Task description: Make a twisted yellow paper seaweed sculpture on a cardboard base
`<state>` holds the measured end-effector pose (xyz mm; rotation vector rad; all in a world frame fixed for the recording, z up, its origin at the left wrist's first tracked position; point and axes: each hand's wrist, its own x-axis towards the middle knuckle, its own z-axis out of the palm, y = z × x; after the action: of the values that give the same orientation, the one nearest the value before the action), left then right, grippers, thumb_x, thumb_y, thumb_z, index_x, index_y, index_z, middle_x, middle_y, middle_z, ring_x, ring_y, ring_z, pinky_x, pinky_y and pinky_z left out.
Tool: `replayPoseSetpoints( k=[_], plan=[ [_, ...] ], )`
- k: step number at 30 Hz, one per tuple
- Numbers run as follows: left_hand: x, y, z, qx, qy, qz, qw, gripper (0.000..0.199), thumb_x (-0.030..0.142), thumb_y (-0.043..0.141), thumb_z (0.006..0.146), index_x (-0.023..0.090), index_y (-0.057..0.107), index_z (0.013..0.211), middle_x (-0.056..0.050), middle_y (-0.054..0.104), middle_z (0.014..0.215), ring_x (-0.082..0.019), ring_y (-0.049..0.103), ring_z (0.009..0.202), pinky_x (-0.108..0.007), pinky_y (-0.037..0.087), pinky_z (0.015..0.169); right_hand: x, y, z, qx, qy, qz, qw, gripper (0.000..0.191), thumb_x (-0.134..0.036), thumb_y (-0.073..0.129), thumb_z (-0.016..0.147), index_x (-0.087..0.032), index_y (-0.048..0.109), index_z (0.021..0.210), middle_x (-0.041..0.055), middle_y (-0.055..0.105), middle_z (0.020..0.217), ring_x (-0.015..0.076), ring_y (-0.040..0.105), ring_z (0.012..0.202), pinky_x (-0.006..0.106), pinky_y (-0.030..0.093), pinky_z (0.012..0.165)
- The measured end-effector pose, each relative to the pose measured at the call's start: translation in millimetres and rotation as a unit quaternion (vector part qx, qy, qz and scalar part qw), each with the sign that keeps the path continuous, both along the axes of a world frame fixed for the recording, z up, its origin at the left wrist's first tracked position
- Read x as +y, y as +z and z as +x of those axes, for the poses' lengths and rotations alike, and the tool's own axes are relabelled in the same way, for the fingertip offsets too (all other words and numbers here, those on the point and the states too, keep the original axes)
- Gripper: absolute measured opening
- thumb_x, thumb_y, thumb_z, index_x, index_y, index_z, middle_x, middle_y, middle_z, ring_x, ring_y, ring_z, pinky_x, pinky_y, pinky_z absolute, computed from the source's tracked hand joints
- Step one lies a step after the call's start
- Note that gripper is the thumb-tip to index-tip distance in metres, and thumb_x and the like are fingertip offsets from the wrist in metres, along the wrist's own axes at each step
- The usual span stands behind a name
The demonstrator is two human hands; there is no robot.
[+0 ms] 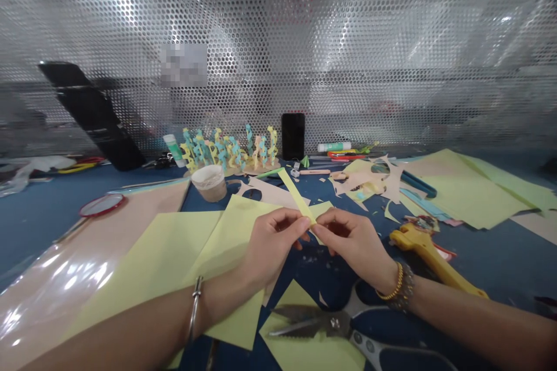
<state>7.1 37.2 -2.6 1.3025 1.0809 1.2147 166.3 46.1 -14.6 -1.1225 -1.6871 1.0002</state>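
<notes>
Both my hands meet over the middle of the table, pinching the near end of a narrow yellow paper strip (295, 191). My left hand (274, 240) is closed, thumb and forefinger on the strip's end. Beside it my right hand (354, 243) pinches the same end, fingertips almost touching the left ones. From there the strip slants up and away to the left. Yellow paper sheets (217, 249) lie under and left of my left hand. Below the hands, scissors (335, 324) rest with blades apart over a cut yellow sheet (300, 353).
Twisted blue and yellow paper pieces (235, 148) stand on a base at the back. Near them are a paper cup (209, 182), a glue stick (173, 149) and a phone (293, 135). At right lie paper scraps (369, 179), a yellow-handled tool (435, 258) and yellow sheets (461, 185).
</notes>
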Motion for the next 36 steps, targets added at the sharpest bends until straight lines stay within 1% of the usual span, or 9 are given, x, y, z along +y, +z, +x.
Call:
replayPoseSetpoints(
  k=[4, 7, 11, 15, 21, 24, 26, 32, 36],
  plan=[
    [-0.2, -1.3, 1.6, -0.040, -0.001, -0.031, 0.999, 0.014, 0.027, 0.066, 0.075, 0.015, 0.067, 0.070, 0.001, 0.059, 0.058, -0.010, 0.054, 0.057, -0.018, 0.044, 0.050, 0.6, -2.7, 0.6, 0.004, -0.004, -0.001, 1.000, 0.021, -0.037, 0.062, 0.077, -0.017, 0.061, 0.071, -0.0024, 0.052, 0.057, 0.0091, 0.045, 0.044, 0.023, 0.035, 0.043],
    [-0.4, -2.2, 1.0, -0.050, -0.008, -0.039, 0.998, 0.013, 0.027, 0.066, 0.076, 0.015, 0.067, 0.071, 0.002, 0.059, 0.059, -0.010, 0.054, 0.057, -0.017, 0.044, 0.050, 0.7, -3.8, 0.6, 0.009, -0.003, -0.008, 1.000, 0.020, -0.036, 0.061, 0.078, -0.017, 0.060, 0.071, -0.0027, 0.051, 0.056, 0.0091, 0.044, 0.044, 0.023, 0.034, 0.043],
    [-0.5, -5.2, -1.5, -0.016, -0.018, -0.023, 0.999, 0.010, 0.025, 0.068, 0.075, 0.015, 0.066, 0.073, 0.003, 0.060, 0.058, -0.008, 0.053, 0.055, -0.017, 0.045, 0.051, 0.1, -2.4, 0.2, 0.022, -0.004, -0.025, 0.999, 0.022, -0.038, 0.060, 0.079, -0.016, 0.060, 0.072, -0.0031, 0.050, 0.056, 0.0090, 0.045, 0.044, 0.022, 0.035, 0.044],
    [0.5, -6.3, -2.1, 0.003, -0.014, -0.026, 1.000, 0.011, 0.024, 0.066, 0.077, 0.015, 0.066, 0.072, 0.003, 0.060, 0.057, -0.008, 0.055, 0.054, -0.016, 0.046, 0.051, -0.2, -0.4, -0.2, 0.018, 0.007, -0.020, 1.000, 0.025, -0.040, 0.060, 0.079, -0.016, 0.060, 0.073, -0.0019, 0.052, 0.060, 0.0087, 0.046, 0.045, 0.023, 0.035, 0.045],
    [-1.2, -3.4, -0.8, 0.020, -0.018, -0.033, 0.999, 0.010, 0.025, 0.063, 0.079, 0.015, 0.063, 0.075, 0.002, 0.062, 0.064, -0.010, 0.063, 0.057, -0.017, 0.047, 0.050, 0.1, 2.2, -0.1, 0.046, 0.004, -0.037, 0.998, 0.023, -0.039, 0.060, 0.080, -0.016, 0.060, 0.081, -0.0041, 0.051, 0.055, 0.0094, 0.047, 0.045, 0.023, 0.037, 0.046],
    [-4.0, -2.9, -1.0, 0.020, -0.043, -0.036, 0.998, 0.010, 0.025, 0.063, 0.080, 0.016, 0.062, 0.076, 0.002, 0.063, 0.067, -0.013, 0.067, 0.061, -0.019, 0.049, 0.053, 0.2, 3.4, 0.3, 0.054, 0.011, -0.041, 0.998, 0.022, -0.038, 0.059, 0.081, -0.017, 0.060, 0.078, -0.0050, 0.049, 0.053, 0.0086, 0.046, 0.045, 0.022, 0.037, 0.046],
    [-5.0, -3.5, -1.2, 0.022, -0.048, -0.030, 0.998, 0.010, 0.025, 0.063, 0.079, 0.016, 0.062, 0.075, 0.002, 0.064, 0.067, -0.013, 0.068, 0.062, -0.019, 0.050, 0.054, 0.1, 3.9, 0.6, 0.053, 0.011, -0.041, 0.998, 0.021, -0.037, 0.059, 0.080, -0.017, 0.059, 0.074, -0.0050, 0.049, 0.053, 0.0082, 0.046, 0.045, 0.021, 0.036, 0.045],
    [-3.0, -6.1, -1.2, 0.009, -0.043, -0.011, 0.999, 0.010, 0.025, 0.067, 0.076, 0.016, 0.064, 0.076, 0.001, 0.065, 0.067, -0.012, 0.066, 0.061, -0.018, 0.049, 0.055, 0.5, 4.0, 0.1, 0.057, 0.000, -0.057, 0.997, 0.024, -0.039, 0.058, 0.080, -0.017, 0.058, 0.072, -0.0053, 0.048, 0.048, 0.0087, 0.044, 0.044, 0.022, 0.035, 0.045],
    [-3.4, -4.6, -0.3, 0.019, -0.026, -0.010, 0.999, 0.011, 0.025, 0.066, 0.078, 0.015, 0.064, 0.075, 0.001, 0.065, 0.065, -0.011, 0.065, 0.059, -0.019, 0.050, 0.054, 0.7, 3.2, -0.8, 0.065, 0.008, -0.063, 0.996, 0.025, -0.041, 0.058, 0.080, -0.017, 0.057, 0.073, -0.0050, 0.048, 0.049, 0.0093, 0.044, 0.044, 0.023, 0.035, 0.046]
  ],
)
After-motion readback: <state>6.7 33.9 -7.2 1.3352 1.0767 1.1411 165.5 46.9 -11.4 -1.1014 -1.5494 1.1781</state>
